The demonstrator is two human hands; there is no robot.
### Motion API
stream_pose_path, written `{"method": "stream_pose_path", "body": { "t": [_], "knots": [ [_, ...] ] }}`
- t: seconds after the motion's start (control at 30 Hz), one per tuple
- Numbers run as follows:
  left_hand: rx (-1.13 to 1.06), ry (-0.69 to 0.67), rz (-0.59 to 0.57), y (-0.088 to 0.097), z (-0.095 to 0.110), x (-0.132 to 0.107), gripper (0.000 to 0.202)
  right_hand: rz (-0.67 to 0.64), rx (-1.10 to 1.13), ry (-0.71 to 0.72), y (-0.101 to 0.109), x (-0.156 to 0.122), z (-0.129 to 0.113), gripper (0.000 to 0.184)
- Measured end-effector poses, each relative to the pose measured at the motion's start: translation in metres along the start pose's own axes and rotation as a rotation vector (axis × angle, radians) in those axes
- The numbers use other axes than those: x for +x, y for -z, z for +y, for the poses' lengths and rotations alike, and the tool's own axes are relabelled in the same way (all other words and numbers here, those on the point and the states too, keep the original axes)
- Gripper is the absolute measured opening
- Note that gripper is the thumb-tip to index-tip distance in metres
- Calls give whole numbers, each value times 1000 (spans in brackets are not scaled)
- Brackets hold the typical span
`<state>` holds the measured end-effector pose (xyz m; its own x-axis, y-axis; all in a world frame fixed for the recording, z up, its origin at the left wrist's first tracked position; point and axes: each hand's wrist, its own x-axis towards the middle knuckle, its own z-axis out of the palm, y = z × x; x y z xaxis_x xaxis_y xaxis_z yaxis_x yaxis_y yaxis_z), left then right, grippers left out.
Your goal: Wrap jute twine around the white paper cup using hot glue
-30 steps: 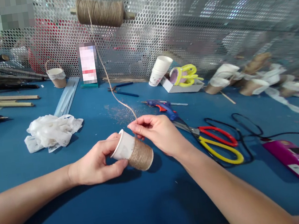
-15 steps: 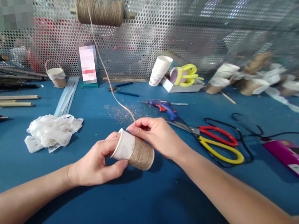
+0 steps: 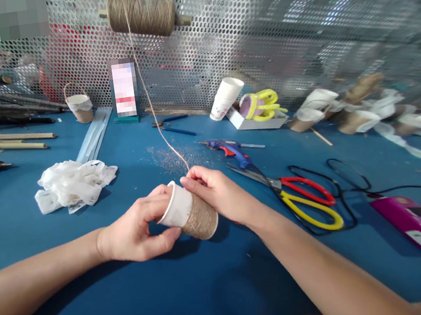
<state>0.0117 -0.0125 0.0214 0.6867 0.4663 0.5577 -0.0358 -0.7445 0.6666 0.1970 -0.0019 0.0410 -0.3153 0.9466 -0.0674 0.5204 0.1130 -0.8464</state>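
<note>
A white paper cup [image 3: 178, 206] lies tilted in my left hand [image 3: 142, 230], its mouth toward the left. The fingers reach into the rim and the thumb presses on the outside, so that hand is closed on it. Brown twine [image 3: 200, 219] is wound in close turns around the cup's lower half. My right hand [image 3: 218, 190] pinches the running strand beside the upper edge of the windings. From there the strand rises to a twine spool [image 3: 141, 15] on a rod at the mesh wall.
Right of my hands lie a blue glue gun [image 3: 231, 150], scissors [image 3: 305, 202] with red and yellow handles, and a purple power strip [image 3: 417, 226]. Stacked paper cups [image 3: 226, 97] stand behind. To the left are bunched white ribbon [image 3: 75, 184] and a twine-covered basket [image 3: 81, 108].
The cup has turned slightly in my left hand. My right hand, still pinching the twine, has shifted a little closer against the cup's side.
</note>
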Motion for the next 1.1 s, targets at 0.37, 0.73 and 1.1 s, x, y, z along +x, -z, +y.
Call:
{"method": "stream_pose_path", "body": {
  "t": [0.37,0.73,1.1],
  "knots": [
    [-63,103,-65,6,0,-2,21,42,-44,47,-1,0,2,28],
    [12,27,-96,6,0,-2,27,15,-107,44,-4,-2,1,32],
    [-200,355,-102,5,-6,-5,27,192,-314,153,-4,-4,-1,23]
  ]
}}
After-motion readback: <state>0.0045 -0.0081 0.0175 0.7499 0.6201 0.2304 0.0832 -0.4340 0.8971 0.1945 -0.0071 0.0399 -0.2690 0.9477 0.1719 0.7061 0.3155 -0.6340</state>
